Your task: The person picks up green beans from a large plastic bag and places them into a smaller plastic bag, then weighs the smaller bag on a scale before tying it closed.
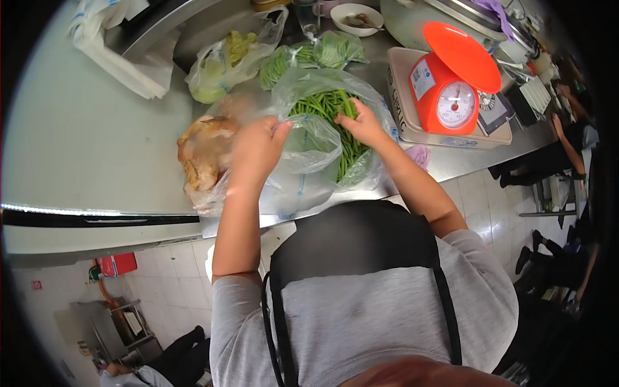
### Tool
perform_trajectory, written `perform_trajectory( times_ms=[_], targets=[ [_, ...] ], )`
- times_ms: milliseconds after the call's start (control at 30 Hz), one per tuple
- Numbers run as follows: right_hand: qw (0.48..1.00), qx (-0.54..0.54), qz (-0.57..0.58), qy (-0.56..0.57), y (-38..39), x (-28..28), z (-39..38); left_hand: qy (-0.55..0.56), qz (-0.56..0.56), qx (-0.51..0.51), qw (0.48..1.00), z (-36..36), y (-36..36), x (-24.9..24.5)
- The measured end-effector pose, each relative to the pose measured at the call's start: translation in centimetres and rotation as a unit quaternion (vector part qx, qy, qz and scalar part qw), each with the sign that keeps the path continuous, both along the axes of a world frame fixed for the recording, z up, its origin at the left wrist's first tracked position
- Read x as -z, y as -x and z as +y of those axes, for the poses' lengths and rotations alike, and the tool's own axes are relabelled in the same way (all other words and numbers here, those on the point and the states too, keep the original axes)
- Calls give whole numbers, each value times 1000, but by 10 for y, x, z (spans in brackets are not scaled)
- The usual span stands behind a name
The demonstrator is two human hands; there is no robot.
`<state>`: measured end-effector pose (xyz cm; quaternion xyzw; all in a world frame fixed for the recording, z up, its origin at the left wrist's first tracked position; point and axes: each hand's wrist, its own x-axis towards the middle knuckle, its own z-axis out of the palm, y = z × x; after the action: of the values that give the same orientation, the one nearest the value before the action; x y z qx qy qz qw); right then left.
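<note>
Cut green beans [348, 151] fill a clear plastic bag [364, 80] on the steel counter. At the right of that bag, my right hand [361, 122] has its thumb and fingers closed on some of the beans. My left hand [258, 145] pinches the edge of a second clear bag [306, 145], which lies open at the left of the beans. Left of my left hand, browned food [205, 151], maybe cooked meat, sits in clear plastic. Bags of leafy greens [338, 50] and a bag with pale green vegetables [213, 74] lie behind.
An orange dial scale [445, 90] stands on a lidded box [400, 97] at the right. A white bowl [356, 20] is at the back. Pink crumpled plastic [419, 157] lies by the front edge. Other people are at the far right and lower left.
</note>
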<state>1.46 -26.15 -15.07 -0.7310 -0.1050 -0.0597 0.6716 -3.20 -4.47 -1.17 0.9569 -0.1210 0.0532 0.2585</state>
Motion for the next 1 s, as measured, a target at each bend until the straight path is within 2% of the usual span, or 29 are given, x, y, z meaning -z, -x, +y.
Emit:
perform_trajectory(
  times_ms=[33, 67, 133, 167, 233, 367, 433, 533, 633, 667, 700, 767, 800, 833, 867, 1000],
  targets=[
    [1000, -15, 17, -21, -3, -5, -2, 14, -29, -6, 999, -1, -3, 4],
    [995, 3, 46, -83, 6, -41, 3, 28, -55, -10, 998, -3, -5, 6],
    [988, 21, -56, -143, 9, -89, 4, 13, -1, -29, 999, -9, -9, -1],
    [974, -2, -58, -220, 15, -116, 6, 6, 26, -37, 999, -12, -11, -3],
    [926, -47, -59, -371, 30, -156, 13, 18, 7, -23, 1000, -16, -16, -2],
    [953, -22, -160, -255, 40, -157, 38, 71, 2, 0, 997, -28, -19, -3],
    [955, -17, -202, -216, 43, -133, 55, 100, 1, 18, 995, -30, -22, 2],
    [960, 15, -271, -62, 41, -93, 69, 158, 36, 23, 987, -28, -23, 2],
    [979, -22, -196, -42, 38, -67, 76, 249, 86, 31, 964, -21, -26, 12],
    [985, -46, -161, 37, 41, -68, 76, 283, 103, 35, 953, -19, -26, 15],
    [984, -76, -125, 102, 44, -66, 77, 252, 94, 38, 962, -19, -24, 17],
    [963, -134, -54, 229, 45, -58, 79, 190, 73, 45, 978, -22, -15, 17],
    [903, -219, -7, 371, 37, -50, 82, 143, 57, 69, 986, -25, -8, 18],
    [859, -268, 21, 437, 35, -45, 84, 95, 41, 93, 990, -31, 1, 18],
    [831, -291, 38, 473, 36, -54, 86, 46, 26, 117, 992, -35, 10, 18],
    [789, -318, 45, 523, 50, -102, 90, 102, 22, 119, 987, -46, 27, -3]
  ],
)
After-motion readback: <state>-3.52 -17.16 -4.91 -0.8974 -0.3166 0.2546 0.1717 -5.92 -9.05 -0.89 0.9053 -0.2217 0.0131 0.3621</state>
